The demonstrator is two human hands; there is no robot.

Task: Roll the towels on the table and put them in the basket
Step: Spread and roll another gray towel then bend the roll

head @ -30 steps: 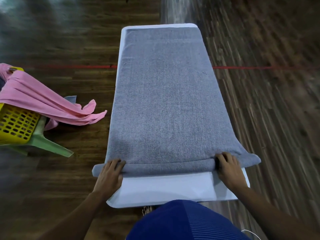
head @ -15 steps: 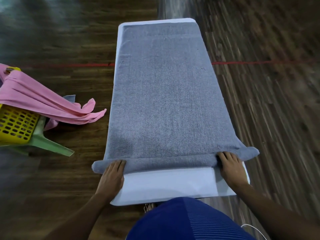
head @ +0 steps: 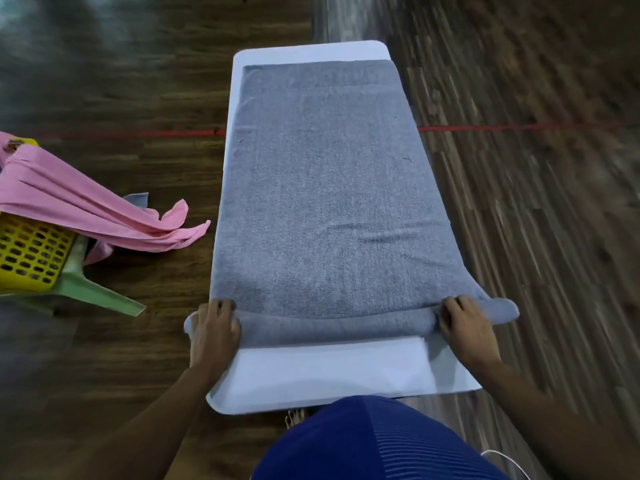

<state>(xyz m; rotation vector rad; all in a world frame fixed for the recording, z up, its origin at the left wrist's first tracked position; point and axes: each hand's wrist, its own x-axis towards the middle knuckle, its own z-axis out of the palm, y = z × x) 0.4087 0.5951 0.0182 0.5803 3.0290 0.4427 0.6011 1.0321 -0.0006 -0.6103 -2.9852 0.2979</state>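
The dark wooden floor point(head: 519, 202) spreads all round, crossed by a thin red line point(head: 502, 127) well beyond the grips. Both ends of the roll stick out past the table's edges outside the grips, so a slip would likely let an end sag toward that floor. The white table point(head: 329, 372) is narrow and looks smooth, with bare top showing on the near side of the grips and in a strip at the far end. On such a surface the cloth may, I judge, slide along with the push instead of winding up. The grey towel point(head: 325, 188) lies flat along the table beyond the grips, almost as wide as the top. Only its near end is turned into a low roll point(head: 332, 327), which runs between the grips. A shallow wrinkle point(head: 374, 233) sits in the flat part ahead of the right grip and, if rolled over as it lies, would probably leave a lump. Uneven pushing could also skew the roll and walk it off one side. Well to the left of the left grip, a pink towel point(head: 69, 206) drapes over a yellow basket point(head: 31, 251) with a green plastic leg point(head: 100, 296) by it, and I cannot tell whether that leg carries the basket. The left grip point(head: 213, 327) has its fingers curled over the roll's left end, and the right grip point(head: 467, 334) clasps the right end the same way. A slack hold at either end would let the core loosen.
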